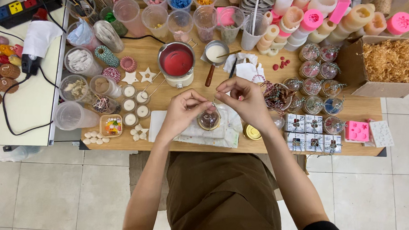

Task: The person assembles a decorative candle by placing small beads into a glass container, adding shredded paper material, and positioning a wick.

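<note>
The glass ball [209, 120] sits on a white cloth [227, 132] at the near edge of the wooden table [165, 143], right in front of the person. It is small, round and clear, with something brownish inside and a thin string rising from its top.

Behind it stands a metal pot [176, 61] filled with red wax, and beside that a small saucepan [215, 52] holding white liquid. Clear plastic cups [180, 21] along the back hold blue, orange and pale bits. A cardboard box [388, 64] at the right is full of straw-coloured shavings. Small round tins [131, 105] of white wax stand to the left, and a gold lid [251, 132] lies just right of the ball.

The left hand [182, 110] curls over the ball from the left, its fingertips touching the top of it and pinched on the string there. The right hand [245, 99] hovers just above and to the right, thumb and forefinger closed on the upper end of the string, other fingers loosely bent. Finished balls [312, 86] tied with striped twine stand in rows to the right.
</note>
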